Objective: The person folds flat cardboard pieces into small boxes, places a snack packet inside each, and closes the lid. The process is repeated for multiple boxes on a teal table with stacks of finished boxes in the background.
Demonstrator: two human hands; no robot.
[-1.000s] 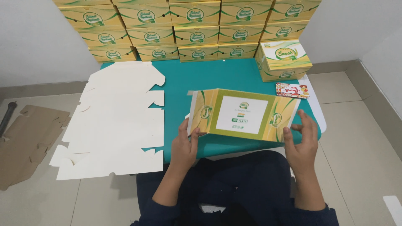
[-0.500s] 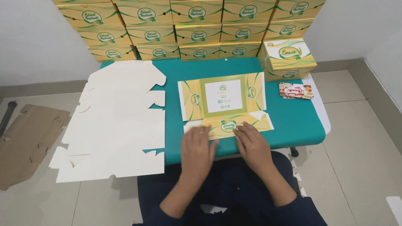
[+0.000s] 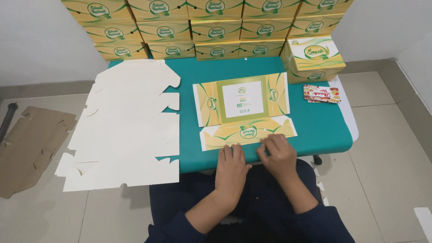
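The yellow carton blank (image 3: 245,110), held up a second earlier, had been laid flat on the teal surface (image 3: 324,130). The left hand (image 3: 231,168) and right hand (image 3: 276,155) rested open, fingers pressing its near flap, grasping nothing.

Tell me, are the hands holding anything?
Nothing is lifted. Both the left hand and right hand press on the near edge of the flat box lying on the table.

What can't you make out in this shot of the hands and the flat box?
Head view only:
- Near edge of the flat box: covered by the left hand and right hand.
- Top row of stacked boxes: cut off by the upper frame edge.
- Small packet: too small to identify.
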